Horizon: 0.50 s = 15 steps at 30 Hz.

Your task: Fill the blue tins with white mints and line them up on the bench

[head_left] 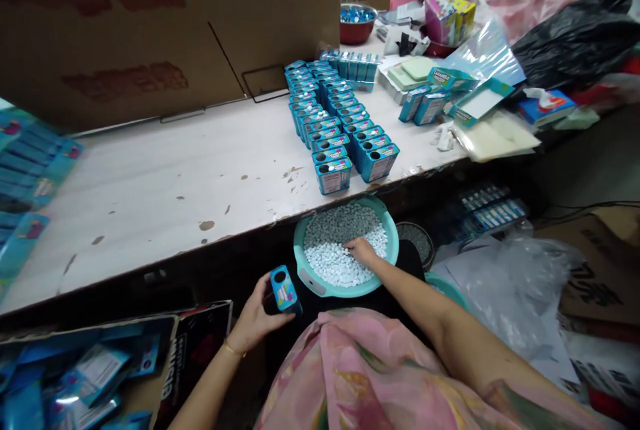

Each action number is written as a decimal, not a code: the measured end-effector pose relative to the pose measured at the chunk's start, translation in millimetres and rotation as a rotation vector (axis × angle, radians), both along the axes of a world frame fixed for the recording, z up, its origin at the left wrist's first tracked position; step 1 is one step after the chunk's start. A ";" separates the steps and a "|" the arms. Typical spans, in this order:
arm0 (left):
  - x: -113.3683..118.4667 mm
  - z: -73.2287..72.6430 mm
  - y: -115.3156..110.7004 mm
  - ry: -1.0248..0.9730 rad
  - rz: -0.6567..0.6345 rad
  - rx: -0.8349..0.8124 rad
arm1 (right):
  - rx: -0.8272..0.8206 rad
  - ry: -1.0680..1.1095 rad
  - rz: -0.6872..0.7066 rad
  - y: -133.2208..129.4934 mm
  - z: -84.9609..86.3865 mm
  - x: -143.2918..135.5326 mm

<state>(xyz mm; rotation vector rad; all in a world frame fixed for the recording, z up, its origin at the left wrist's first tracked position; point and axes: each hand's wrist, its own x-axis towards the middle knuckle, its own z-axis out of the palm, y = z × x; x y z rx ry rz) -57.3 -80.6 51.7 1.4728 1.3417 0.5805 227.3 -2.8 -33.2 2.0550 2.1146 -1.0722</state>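
My left hand (254,321) is wrapped round a small blue box (284,290) with a round dark hole in its top, held just left of the basin. A turquoise basin (302,273) full of small white pieces (330,263) rests at my lap, below the table edge. The fingers of my right hand (361,253) are pressed together at the pieces in the middle of the basin; whether something is between them is too small to tell. Two rows of similar blue boxes (334,175) with holes on top stand upright on the white table (200,183).
A large cardboard box (165,30) stands at the back left. Flat blue cartons (95,373) fill an open box at lower left. At the right lie clear plastic bags (520,283) and a black bag (575,37). A red bowl (356,33) sits at the back.
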 end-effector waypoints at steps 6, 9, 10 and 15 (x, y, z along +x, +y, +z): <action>34.9 -8.4 33.6 -0.016 0.162 0.240 | -0.039 0.207 -0.053 7.9 29.7 30.9; 54.1 -12.3 49.4 0.085 0.116 0.369 | 0.045 0.356 -0.062 8.0 71.2 43.5; 60.6 -13.8 53.4 0.114 0.094 0.408 | 0.084 0.372 -0.034 8.2 86.9 45.9; 90.0 -22.1 60.9 0.254 0.003 0.618 | 0.241 0.035 0.250 8.2 158.5 39.0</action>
